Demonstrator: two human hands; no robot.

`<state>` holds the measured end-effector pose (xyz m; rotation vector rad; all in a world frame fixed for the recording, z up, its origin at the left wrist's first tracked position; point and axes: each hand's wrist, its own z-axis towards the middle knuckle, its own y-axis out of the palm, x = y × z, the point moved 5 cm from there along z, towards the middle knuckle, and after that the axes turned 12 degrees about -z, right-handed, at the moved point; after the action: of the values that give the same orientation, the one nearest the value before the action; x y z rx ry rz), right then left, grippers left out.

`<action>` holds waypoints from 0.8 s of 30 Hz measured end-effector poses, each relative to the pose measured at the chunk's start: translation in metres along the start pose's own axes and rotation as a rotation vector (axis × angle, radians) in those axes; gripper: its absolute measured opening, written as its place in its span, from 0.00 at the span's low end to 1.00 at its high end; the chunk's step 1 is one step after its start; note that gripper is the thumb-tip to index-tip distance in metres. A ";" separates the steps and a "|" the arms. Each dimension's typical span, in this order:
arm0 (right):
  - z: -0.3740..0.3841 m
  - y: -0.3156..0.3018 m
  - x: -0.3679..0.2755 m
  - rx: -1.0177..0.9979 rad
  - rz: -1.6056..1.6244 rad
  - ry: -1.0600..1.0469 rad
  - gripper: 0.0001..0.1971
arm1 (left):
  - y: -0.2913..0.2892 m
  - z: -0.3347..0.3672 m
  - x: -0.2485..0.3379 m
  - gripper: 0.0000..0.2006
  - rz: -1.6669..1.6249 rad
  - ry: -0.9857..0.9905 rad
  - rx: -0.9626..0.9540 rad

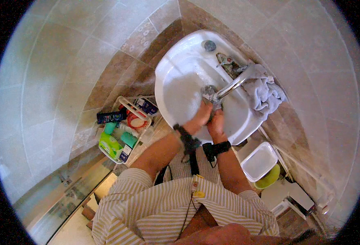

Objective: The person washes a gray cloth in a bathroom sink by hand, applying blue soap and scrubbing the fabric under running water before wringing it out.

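My left hand [203,113] and my right hand [216,123] are close together over the white washbasin [160,83], fingers curled inward. Right at the fingertips is a small grey, wet-looking thing [208,90], its kind unclear. It sits under the end of the chrome faucet spout [231,86], which partly hides it. The fingers of both hands are closed and partly covered by the spout and the grey thing. Each wrist carries a black strap with a small device.
A crumpled grey towel [265,96] lies on the basin's right edge. On the back ledge rests a round grey object [209,45]. At left stands a white basket [142,112] of packets and bottles. Low on the right are a white tub [259,162] and a green bowl [268,178].
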<state>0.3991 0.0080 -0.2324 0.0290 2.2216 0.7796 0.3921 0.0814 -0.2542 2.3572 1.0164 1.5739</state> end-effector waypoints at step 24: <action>-0.006 -0.039 0.010 -0.242 0.100 -0.082 0.20 | 0.039 -0.064 0.032 0.13 0.150 0.371 0.161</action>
<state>0.3964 -0.0243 -0.2572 0.0525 2.0481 1.0782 0.3628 0.0546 -0.1832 2.3412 1.0893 2.1197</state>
